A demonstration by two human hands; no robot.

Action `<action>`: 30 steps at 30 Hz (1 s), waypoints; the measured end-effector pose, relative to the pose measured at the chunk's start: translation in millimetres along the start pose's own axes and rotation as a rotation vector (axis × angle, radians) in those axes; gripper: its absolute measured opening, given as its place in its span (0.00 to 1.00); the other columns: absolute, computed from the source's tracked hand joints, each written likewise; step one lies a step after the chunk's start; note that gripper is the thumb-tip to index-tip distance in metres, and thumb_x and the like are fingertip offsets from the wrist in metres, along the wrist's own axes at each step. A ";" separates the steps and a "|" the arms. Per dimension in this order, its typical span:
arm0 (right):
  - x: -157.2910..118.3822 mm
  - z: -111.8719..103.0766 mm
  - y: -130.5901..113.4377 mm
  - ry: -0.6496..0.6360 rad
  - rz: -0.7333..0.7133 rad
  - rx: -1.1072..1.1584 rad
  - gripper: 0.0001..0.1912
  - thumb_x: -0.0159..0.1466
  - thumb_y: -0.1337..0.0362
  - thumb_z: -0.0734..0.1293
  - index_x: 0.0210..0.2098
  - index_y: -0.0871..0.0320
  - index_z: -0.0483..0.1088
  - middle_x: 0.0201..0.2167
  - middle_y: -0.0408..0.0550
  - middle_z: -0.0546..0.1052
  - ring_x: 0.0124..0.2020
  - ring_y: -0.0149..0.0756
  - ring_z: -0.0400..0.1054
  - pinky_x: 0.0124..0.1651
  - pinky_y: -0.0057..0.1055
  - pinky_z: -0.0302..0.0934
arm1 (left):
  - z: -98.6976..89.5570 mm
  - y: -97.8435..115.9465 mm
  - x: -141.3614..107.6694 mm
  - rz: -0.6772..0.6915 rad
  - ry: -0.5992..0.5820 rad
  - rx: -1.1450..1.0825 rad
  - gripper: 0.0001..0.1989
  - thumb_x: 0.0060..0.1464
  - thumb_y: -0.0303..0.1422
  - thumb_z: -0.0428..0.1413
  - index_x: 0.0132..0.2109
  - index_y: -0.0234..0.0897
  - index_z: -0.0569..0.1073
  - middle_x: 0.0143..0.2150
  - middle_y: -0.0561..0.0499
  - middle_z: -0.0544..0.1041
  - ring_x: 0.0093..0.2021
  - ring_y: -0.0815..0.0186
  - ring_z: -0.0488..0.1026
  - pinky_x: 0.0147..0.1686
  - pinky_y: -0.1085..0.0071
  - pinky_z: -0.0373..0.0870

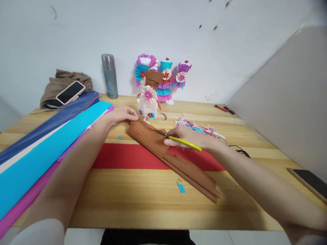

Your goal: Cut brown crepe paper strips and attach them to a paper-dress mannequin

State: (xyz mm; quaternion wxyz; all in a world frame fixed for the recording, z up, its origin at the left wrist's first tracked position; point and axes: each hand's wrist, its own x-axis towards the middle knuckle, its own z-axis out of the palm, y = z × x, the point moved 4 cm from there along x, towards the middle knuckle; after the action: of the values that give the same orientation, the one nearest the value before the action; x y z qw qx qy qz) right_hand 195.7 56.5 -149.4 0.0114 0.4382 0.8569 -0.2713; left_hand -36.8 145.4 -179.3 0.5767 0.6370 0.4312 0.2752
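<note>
A folded length of brown crepe paper (150, 139) lies slantwise over a red paper strip (121, 157). At its far left end, my left hand (125, 115) pinches the brown paper's edge between thumb and fingers. My right hand (184, 136) is closed on yellow-handled scissors (184, 142), whose dark blades point left and meet the brown paper near its upper edge. Part of the handles is hidden by my fingers. Just beyond my left hand stands a small dress form (148, 103) in cream paper with a pink-centred rosette.
More paper-dressed forms (165, 81) stand by the wall, right of a steel flask (110, 78). Blue, cyan and purple paper sheets (58, 141) cover the left side. Paper scraps (198, 128) lie behind my right hand. Phones rest at far left (70, 92) and right (315, 186).
</note>
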 end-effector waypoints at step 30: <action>-4.5 7.2 10.4 0.062 0.075 0.197 0.30 0.55 0.36 0.64 0.19 0.58 0.60 0.13 0.39 0.60 0.17 0.25 0.52 0.22 0.26 0.44 | 0.8 -1.9 0.7 0.001 -0.017 0.018 0.08 0.39 0.31 0.65 0.26 0.32 0.75 0.24 0.54 0.73 0.27 0.71 0.69 0.30 0.75 0.63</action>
State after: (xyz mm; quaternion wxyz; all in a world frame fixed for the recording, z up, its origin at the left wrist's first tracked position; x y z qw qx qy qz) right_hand 204.8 54.6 -159.2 -0.0480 0.4770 0.8090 -0.3402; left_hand -36.2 145.5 -181.4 0.5744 0.6448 0.4285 0.2659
